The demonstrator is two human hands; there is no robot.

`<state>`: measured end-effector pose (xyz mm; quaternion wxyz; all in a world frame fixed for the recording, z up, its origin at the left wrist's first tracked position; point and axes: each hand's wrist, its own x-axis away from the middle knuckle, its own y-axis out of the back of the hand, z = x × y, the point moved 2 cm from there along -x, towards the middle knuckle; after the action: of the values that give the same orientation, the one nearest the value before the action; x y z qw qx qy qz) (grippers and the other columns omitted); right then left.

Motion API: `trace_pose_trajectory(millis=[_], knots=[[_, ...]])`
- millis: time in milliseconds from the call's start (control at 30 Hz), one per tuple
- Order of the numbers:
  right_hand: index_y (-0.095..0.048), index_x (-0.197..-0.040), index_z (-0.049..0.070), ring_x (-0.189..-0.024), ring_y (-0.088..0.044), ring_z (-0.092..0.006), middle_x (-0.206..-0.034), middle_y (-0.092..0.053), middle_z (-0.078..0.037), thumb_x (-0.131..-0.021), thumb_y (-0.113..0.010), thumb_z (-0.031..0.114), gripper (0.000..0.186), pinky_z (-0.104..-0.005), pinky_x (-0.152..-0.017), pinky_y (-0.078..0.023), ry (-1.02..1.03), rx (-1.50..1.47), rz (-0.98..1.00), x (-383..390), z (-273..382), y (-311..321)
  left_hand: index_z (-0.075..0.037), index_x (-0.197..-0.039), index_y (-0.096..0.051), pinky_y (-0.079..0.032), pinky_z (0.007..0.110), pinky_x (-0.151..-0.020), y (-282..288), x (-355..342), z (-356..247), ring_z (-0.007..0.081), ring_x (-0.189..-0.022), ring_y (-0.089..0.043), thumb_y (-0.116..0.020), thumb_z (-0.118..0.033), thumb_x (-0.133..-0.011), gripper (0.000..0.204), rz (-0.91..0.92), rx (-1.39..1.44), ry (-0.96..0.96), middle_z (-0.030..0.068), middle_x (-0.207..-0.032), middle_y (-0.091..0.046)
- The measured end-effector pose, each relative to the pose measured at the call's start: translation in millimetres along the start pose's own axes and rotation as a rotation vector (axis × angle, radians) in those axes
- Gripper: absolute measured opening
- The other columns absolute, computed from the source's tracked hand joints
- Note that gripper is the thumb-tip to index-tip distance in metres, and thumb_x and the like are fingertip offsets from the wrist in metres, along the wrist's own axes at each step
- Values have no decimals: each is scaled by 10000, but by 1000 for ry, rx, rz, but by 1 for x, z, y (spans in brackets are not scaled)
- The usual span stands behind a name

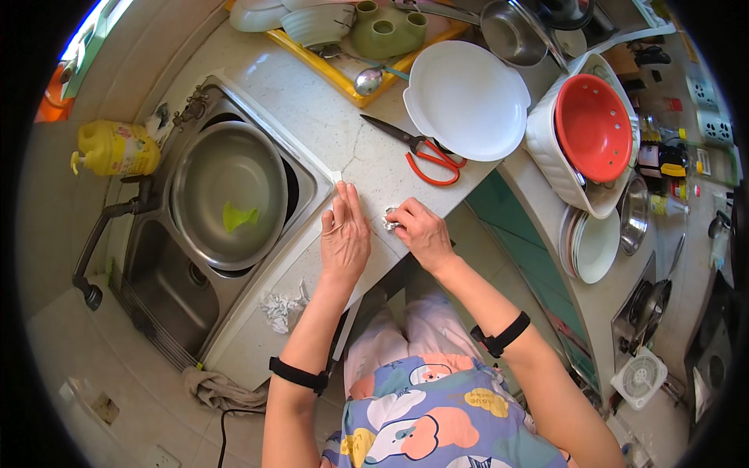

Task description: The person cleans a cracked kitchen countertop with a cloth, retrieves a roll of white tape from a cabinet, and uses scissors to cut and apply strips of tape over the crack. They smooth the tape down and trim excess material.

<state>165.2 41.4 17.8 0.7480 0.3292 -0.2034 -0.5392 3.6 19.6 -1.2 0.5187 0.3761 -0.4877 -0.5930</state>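
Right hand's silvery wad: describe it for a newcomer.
Start at the pale countertop right of the sink. Near its front edge, the right hand pinches a small silvery wad. The larger crumpled wad by the left forearm is unheld.

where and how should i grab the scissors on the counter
Probably best by the red handle loops, coming from the counter's near edge: the scissors lie with loops toward that edge, pointed blades aimed away from it.
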Motion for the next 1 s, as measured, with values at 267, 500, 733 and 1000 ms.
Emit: trace_pose_trajectory(millis=[267, 500, 733, 1000], knots=[[-637, -939, 96, -854, -635, -254, -904, -555, -54, -728, -708, -15, 249, -383, -688, -544, 6, -5, 28, 2, -3, 0, 127, -1452, -344, -170, 382, -1107, 8, -29, -3, 211, -1357, -405, -527, -202, -866, 696, 9, 49, 73, 218, -1485, -444], [-670, -940, 116, -769, -642, -263, -894, -586, -52, -741, -699, 1, 232, -383, -657, -531, 47, -11, 34, 2, -6, 0, 94, -1461, -357, -158, 413, -1115, 13, -32, -2, 211, -1393, -366, -526, -280, -931, 670, 32, 176, 210, 134, -1455, -490], [-644, -937, 94, -799, -633, -281, -900, -563, -69, -756, -691, 6, 206, -397, -679, -532, 74, -26, 107, 1, -4, 3, 48, -1432, -429, -194, 438, -1116, 22, -35, 27, 216, -1401, -346, -520, -215, -934, 570, 44, -72, 85, 119, -1403, -512], [-685, -912, 106, -797, -648, -296, -908, -594, -73, -785, -699, 56, 137, -411, -675, -529, 118, -41, 145, -44, -2, 4, -53, -1350, -549, -408, 386, -918, 27, 33, 46, 274, -1087, -535, -578, 14, -799, 556, -166, 437, 179, 109, -1179, -566]])
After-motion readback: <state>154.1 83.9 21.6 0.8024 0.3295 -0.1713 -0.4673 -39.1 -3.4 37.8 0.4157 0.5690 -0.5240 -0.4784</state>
